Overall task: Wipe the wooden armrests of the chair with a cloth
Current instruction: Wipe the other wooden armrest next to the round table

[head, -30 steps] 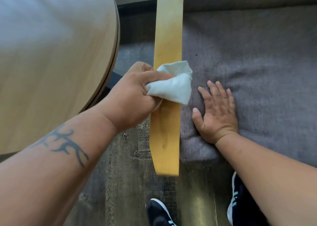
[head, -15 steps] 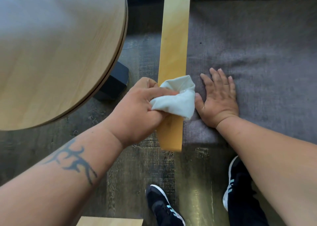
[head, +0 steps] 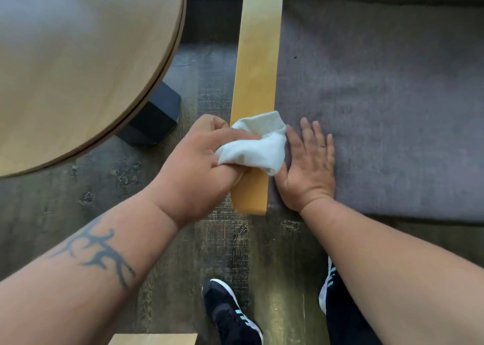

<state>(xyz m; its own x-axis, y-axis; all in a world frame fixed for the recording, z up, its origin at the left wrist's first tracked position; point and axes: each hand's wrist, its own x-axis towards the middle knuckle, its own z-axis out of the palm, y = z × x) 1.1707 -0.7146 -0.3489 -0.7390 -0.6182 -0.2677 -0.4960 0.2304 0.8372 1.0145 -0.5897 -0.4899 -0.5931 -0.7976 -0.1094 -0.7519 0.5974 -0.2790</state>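
Note:
A light wooden armrest (head: 258, 56) runs from the top of the view down to its front end near the middle. My left hand (head: 201, 166) is shut on a bunched white cloth (head: 255, 144), pressing it onto the armrest close to the front end. The cloth covers the armrest's full width there. My right hand (head: 306, 169) lies flat, fingers spread, on the grey seat cushion (head: 387, 104) just right of the armrest, its thumb partly under the cloth.
A round wooden table (head: 78, 64) with a dark base (head: 154, 119) stands close on the left. Dark wood floor (head: 52, 203) lies below. My two dark shoes (head: 230, 316) stand near the bottom. A pale wooden piece (head: 154, 339) shows at the bottom edge.
My left hand has slid the cloth along the armrest toward its front end. The right hand stays flat on the cushion.

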